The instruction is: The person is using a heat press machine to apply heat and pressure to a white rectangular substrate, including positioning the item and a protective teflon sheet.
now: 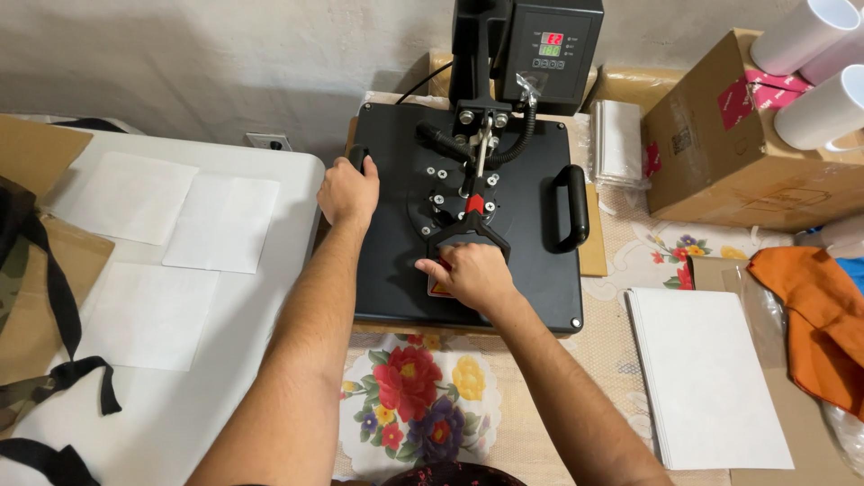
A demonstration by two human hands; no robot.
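The black heat press point(504, 225) sits on a flowered tablecloth point(423, 396), its platen down. The right hand point(472, 274) is closed around the front lever handle point(470, 236); the left hand point(348, 192) grips the side handle at the press's left edge. White paper sheets point(706, 373) lie to the right, a cardboard box point(747, 144) behind them.

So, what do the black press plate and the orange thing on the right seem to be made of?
The press plate looks like painted metal: flat, rigid, matte black, with bolts. The orange thing looks like soft cloth: it lies in folds, without shine. The left hand holds the side handle, probably black rubber or plastic.
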